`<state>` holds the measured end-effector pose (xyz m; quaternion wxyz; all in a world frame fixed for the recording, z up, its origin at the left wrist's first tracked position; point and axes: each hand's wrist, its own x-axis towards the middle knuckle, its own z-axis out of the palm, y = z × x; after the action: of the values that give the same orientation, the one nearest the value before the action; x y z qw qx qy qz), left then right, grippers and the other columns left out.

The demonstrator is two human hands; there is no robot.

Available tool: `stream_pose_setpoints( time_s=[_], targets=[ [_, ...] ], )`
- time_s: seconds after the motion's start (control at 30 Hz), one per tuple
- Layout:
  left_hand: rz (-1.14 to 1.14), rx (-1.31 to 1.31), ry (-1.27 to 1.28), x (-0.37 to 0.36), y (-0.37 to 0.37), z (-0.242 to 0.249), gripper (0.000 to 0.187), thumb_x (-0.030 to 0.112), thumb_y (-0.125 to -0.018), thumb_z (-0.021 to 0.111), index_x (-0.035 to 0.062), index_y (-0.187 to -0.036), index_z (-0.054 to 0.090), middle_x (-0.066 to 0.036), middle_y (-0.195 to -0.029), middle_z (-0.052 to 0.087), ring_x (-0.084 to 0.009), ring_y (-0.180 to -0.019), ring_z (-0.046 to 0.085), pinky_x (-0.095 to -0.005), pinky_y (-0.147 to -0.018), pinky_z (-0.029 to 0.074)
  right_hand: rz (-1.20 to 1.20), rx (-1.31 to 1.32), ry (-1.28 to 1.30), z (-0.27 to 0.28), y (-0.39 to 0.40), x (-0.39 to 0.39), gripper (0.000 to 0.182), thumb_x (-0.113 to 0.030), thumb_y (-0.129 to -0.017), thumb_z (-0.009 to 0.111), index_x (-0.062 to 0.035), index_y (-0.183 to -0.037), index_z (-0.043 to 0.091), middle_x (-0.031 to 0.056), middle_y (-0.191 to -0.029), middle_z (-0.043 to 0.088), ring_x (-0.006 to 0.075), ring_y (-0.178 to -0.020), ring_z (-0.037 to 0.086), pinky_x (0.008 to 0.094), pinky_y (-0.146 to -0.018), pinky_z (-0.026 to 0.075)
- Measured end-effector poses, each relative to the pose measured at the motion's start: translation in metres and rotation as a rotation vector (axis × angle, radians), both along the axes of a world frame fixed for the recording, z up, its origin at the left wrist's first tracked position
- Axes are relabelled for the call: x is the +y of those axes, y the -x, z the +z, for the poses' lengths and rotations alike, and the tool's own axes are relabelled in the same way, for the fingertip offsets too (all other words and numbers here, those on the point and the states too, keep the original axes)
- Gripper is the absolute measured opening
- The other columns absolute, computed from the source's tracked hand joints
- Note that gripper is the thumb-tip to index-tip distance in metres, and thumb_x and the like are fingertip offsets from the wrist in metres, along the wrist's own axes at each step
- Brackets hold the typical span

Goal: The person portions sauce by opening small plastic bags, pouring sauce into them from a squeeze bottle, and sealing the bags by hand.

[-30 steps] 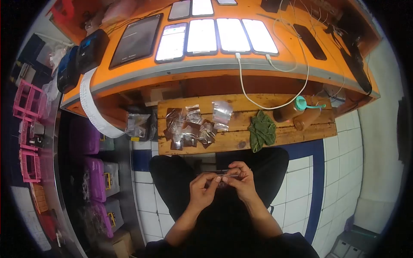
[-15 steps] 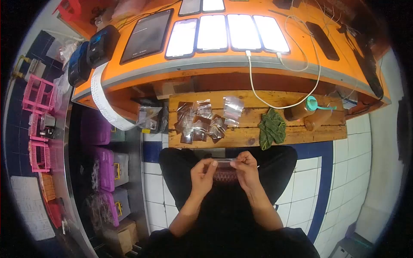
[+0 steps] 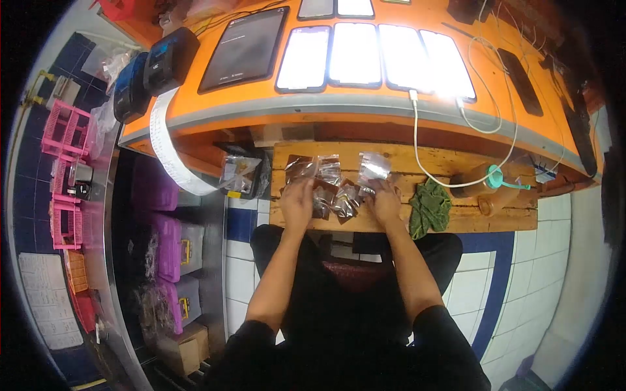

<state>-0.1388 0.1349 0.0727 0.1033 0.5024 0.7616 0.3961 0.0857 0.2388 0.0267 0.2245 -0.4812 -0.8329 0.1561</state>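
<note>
Both hands are now reaching forward from the lap to the wooden shelf (image 3: 456,221), where half a second ago they were holding a small bag above the knees. On the shelf's near edge, the left hand (image 3: 297,203) is resting on the cluster of small plastic bags (image 3: 329,189); its grip cannot be determined. The right hand (image 3: 385,201) is touching the clear bag (image 3: 373,167); closure unclear. Beyond the shelf, lit phones (image 3: 355,55) are lying on the orange counter (image 3: 261,104).

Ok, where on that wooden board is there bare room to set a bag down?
Bare wood shows on the wooden plank board right of the crumpled green cloth, below the brown bottle. The board's left part is crowded: small clear plastic bags lie between the left hand and right hand.
</note>
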Motion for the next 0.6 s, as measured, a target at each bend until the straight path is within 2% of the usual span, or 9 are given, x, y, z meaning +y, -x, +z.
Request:
stream_pose_setpoints(
  time_s=[0.03, 0.13, 0.23, 0.33, 0.4, 0.43, 0.47, 0.5, 0.6],
  targets=[
    [-0.089, 0.216, 0.107, 0.005, 0.011, -0.017, 0.026, 0.02, -0.095, 0.057, 0.0011, -0.111, 0.067, -0.014, -0.108, 0.069, -0.0292, -0.099, 0.065, -0.0423, -0.095, 0.043, 0.013, -0.036, -0.017, -0.009, 0.001, 0.002, 0.028, -0.021, -0.078, 0.07, -0.0118, -0.104, 0.067, 0.0099, -0.1, 0.067, 0.0331, -0.106, 0.058, 0.0458, -0.088, 0.045],
    [-0.117, 0.627, 0.111, -0.003, -0.012, -0.027, 0.031, 0.022, -0.093, 0.057, 0.001, -0.114, 0.065, -0.015, -0.121, 0.064, -0.0338, -0.11, 0.059, -0.0479, -0.102, 0.036, 0.037, -0.093, -0.044, -0.04, 0.001, 0.018, 0.02, -0.024, -0.08, 0.069, -0.0126, -0.096, 0.07, 0.0081, -0.098, 0.067, 0.03, -0.109, 0.057, 0.0484, -0.089, 0.043],
    [-0.185, 0.329, 0.178, -0.036, -0.053, -0.005, 0.032, 0.023, -0.091, 0.057, 0.0001, -0.113, 0.064, -0.016, -0.122, 0.062, -0.0329, -0.114, 0.057, -0.0472, -0.1, 0.037, -0.005, 0.021, 0.091, -0.038, -0.001, 0.014, 0.014, -0.023, -0.082, 0.067, -0.0106, -0.083, 0.072, 0.0076, -0.095, 0.069, 0.0311, -0.103, 0.059, 0.0467, -0.087, 0.045],
    [-0.222, 0.173, 0.226, -0.062, -0.101, -0.031, 0.032, 0.023, -0.09, 0.058, 0.0005, -0.112, 0.064, -0.017, -0.118, 0.064, -0.0337, -0.111, 0.059, -0.0477, -0.096, 0.041, -0.022, 0.406, 0.211, -0.036, -0.015, 0.019, 0.015, -0.012, -0.085, 0.063, -0.0087, -0.097, 0.073, 0.0138, -0.104, 0.068, 0.0342, -0.103, 0.06, 0.0424, -0.09, 0.046],
    [-0.328, 0.143, 0.257, -0.06, -0.14, -0.041, 0.033, 0.022, -0.088, 0.06, 0.0026, -0.113, 0.064, -0.016, -0.115, 0.064, -0.0335, -0.107, 0.06, -0.0466, -0.09, 0.047, -0.176, 0.579, 0.174, -0.004, -0.035, 0.012, 0.022, -0.019, -0.093, 0.061, -0.0009, -0.101, 0.07, 0.0115, -0.101, 0.069, 0.0245, -0.096, 0.063, 0.0343, -0.089, 0.046],
    [-0.359, 0.109, 0.354, -0.05, -0.161, -0.035, 0.038, 0.019, -0.085, 0.062, 0.0074, -0.121, 0.06, -0.015, -0.115, 0.063, -0.0326, -0.104, 0.061, -0.0459, -0.09, 0.047, -0.29, 0.72, 0.311, 0.012, -0.051, 0.006, 0.024, -0.02, -0.095, 0.059, 0.0006, -0.103, 0.068, 0.0098, -0.102, 0.068, 0.0221, -0.098, 0.062, 0.0324, -0.089, 0.046],
    [-0.384, 0.033, 0.262, -0.035, -0.181, -0.039, 0.04, 0.019, -0.086, 0.062, 0.0107, -0.125, 0.058, -0.015, -0.114, 0.062, -0.0336, -0.103, 0.061, -0.0461, -0.089, 0.048, -0.406, 0.848, 0.451, 0.029, -0.069, -0.003, 0.026, -0.021, -0.097, 0.058, 0.0021, -0.106, 0.067, 0.0081, -0.104, 0.066, 0.0198, -0.099, 0.061, 0.0305, -0.089, 0.045],
    [-0.401, -0.041, 0.163, -0.016, -0.201, -0.044, 0.043, 0.019, -0.086, 0.061, 0.0139, -0.129, 0.056, -0.014, -0.113, 0.062, -0.0346, -0.102, 0.061, -0.0462, -0.089, 0.048, -0.466, 0.939, 0.47, 0.049, -0.084, -0.014, 0.027, -0.021, -0.097, 0.056, 0.0021, -0.111, 0.063, 0.0084, -0.107, 0.064, 0.0196, -0.1, 0.06, 0.0308, -0.089, 0.046],
    [-0.398, 0.11, 0.349, 0.041, -0.255, -0.05, 0.031, 0.018, -0.087, 0.056, 0.0142, -0.117, 0.058, -0.018, -0.105, 0.06, -0.0351, -0.097, 0.063, -0.0458, -0.075, 0.054, -0.543, 1.266, 0.576, 0.068, -0.136, -0.049, 0.024, -0.018, -0.099, 0.052, 0.0003, -0.113, 0.058, 0.0077, -0.106, 0.063, 0.0188, -0.096, 0.059, 0.0333, -0.086, 0.048]
  ],
)
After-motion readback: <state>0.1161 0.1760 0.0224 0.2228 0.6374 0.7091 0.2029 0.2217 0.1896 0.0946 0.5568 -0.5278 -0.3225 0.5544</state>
